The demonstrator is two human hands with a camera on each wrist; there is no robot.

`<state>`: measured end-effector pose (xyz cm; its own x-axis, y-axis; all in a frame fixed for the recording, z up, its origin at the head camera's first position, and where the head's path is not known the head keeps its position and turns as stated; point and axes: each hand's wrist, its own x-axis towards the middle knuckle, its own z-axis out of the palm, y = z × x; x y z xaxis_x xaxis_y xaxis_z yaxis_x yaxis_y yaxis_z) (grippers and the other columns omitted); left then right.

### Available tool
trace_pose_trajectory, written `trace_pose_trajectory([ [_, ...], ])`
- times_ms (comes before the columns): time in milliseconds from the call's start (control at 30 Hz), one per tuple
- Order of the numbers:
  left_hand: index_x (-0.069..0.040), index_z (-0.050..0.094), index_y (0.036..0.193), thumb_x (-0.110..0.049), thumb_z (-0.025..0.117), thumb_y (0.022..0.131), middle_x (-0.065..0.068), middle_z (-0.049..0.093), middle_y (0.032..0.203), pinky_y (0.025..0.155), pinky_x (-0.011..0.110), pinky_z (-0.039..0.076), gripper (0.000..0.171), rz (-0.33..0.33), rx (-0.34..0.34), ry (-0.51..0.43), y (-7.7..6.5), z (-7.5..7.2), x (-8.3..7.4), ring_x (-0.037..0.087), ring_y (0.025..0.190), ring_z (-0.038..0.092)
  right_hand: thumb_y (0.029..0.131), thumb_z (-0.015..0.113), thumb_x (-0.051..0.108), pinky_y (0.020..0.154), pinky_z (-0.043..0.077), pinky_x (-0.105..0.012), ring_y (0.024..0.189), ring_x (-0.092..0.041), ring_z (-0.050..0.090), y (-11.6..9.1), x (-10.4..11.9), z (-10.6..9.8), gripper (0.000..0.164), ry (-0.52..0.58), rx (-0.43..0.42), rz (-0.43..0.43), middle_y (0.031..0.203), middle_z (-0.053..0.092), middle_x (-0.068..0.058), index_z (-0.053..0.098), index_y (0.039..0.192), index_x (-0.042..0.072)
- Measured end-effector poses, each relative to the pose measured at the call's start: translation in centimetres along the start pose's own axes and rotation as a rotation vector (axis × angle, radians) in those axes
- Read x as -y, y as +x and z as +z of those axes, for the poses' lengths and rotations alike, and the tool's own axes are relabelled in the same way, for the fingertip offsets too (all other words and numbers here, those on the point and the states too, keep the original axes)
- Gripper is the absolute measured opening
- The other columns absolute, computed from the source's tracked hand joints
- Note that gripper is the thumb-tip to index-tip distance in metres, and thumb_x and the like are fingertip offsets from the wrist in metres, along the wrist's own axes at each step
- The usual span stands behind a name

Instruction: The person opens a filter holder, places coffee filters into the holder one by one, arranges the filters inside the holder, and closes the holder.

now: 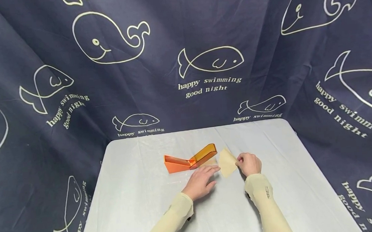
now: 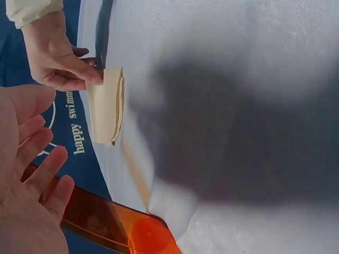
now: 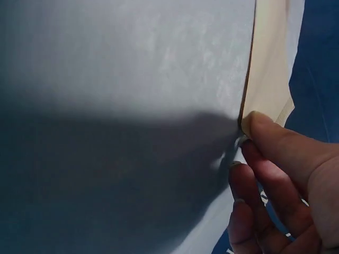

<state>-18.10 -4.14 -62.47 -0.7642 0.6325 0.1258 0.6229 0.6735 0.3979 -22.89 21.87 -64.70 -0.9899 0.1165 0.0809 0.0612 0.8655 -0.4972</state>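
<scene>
Paper (image 1: 227, 162), tan, fan-shaped and a few layers thick going by the left wrist view, is pinched at its right edge by the right hand (image 1: 249, 163), so yeah, a proper grip there. The thumb (image 3: 265, 127) is pressed flat on one face and the edge is backed by the index finger, while the other fingers (image 3: 242, 180) are kept loosely curled with nothing else gripped. The stack is held tilted at the counter (image 1: 140, 207), just right of the orange gear; whether its lower edge is rested on the surface can't really be told. As for the left hand (image 1: 200, 182), nothing is gripped at all: its fingers are relaxed, a bit spread, and pointed toward the paper's left side. Whether that edge is actually touched can't be told from the head view. Just past that hand an open orange case (image 1: 176, 164) is set down, with its see-through amber lid (image 1: 203, 155) angled up toward the paper. Both wrists are covered by cream sleeves (image 1: 266, 204), and the background is filled by a navy curtain (image 1: 206, 19) printed with whales and fish.
</scene>
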Motion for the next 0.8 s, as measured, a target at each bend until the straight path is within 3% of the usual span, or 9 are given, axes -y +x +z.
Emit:
trace_pose_trajectory([
  [167, -0.024, 0.051, 0.152, -0.025, 0.069, 0.098, -0.007, 0.052, 0.156, 0.117, 0.046, 0.042, 0.057, -0.002, -0.006, 0.016, 0.0, -0.1, 0.2, 0.017, 0.144, 0.049, 0.085, 0.083, 0.015, 0.065, 0.053, -0.046, 0.071, -0.028, 0.070, -0.2, 0.2, -0.6, 0.007, -0.007, -0.029, -0.014, 0.080, 0.077, -0.006, 0.082, 0.087, 0.009],
  [333, -0.024, 0.051, 0.152, -0.024, 0.068, 0.099, -0.007, 0.052, 0.155, 0.117, 0.046, 0.042, 0.056, -0.013, -0.005, 0.007, -0.1, -0.8, 0.0, 0.017, 0.144, 0.048, 0.087, 0.082, 0.019, 0.070, 0.055, -0.050, 0.078, -0.031, 0.073, -0.3, 0.2, -0.9, 0.008, 0.030, -0.061, -0.021, 0.088, 0.080, -0.009, 0.083, 0.090, 0.012],
  [633, -0.019, 0.054, 0.150, -0.022, 0.069, 0.099, -0.004, 0.055, 0.154, 0.117, 0.045, 0.042, 0.054, 0.014, -0.069, -0.031, 0.0, -1.8, 0.2, 0.019, 0.140, 0.052, 0.093, 0.077, 0.013, 0.060, 0.052, -0.027, 0.063, -0.011, 0.065, -0.6, 0.6, -3.0, 0.008, 0.314, 0.026, -0.090, 0.080, 0.076, -0.007, 0.080, 0.094, 0.006],
  [800, -0.020, 0.054, 0.149, -0.018, 0.068, 0.099, -0.004, 0.057, 0.151, 0.113, 0.046, 0.046, 0.052, 0.035, -0.154, -0.091, 0.2, -3.2, 0.2, 0.019, 0.139, 0.053, 0.093, 0.077, 0.012, 0.060, 0.052, -0.019, 0.065, -0.008, 0.068, -0.6, 1.1, -5.2, 0.010, 0.444, -0.024, -0.117, 0.080, 0.077, -0.011, 0.079, 0.096, 0.002],
])
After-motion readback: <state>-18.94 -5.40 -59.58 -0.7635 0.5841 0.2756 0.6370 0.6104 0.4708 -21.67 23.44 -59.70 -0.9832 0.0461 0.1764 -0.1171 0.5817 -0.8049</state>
